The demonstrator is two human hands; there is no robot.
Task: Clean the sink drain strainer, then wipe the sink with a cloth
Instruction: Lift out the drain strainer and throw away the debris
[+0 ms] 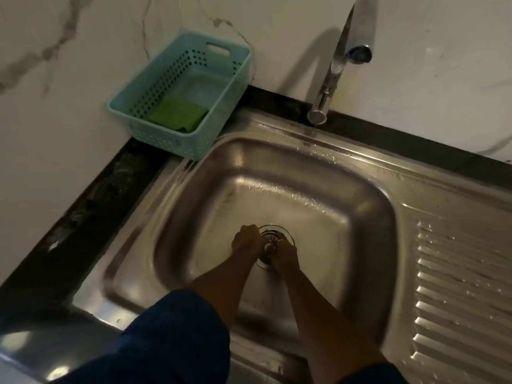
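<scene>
Both my hands reach down into the steel sink (pixel 277 167) and meet at the round drain strainer (pixel 273 236) in the bowl's floor. My left hand (pixel 247 241) is curled at the strainer's left rim. My right hand (pixel 285 253) is at its right side, fingers by the small centre knob. Whether either hand truly grips the strainer is blurred. A green cloth (pixel 178 113) lies folded in the pale blue basket (pixel 221 87) on the counter's back left corner.
The chrome tap (pixel 336 65) rises behind the sink, its base at the back rim. A ribbed steel draining board (pixel 457 286) lies to the right. Dark stone counter (pixel 91 195) edges the sink on the left, under a marble wall.
</scene>
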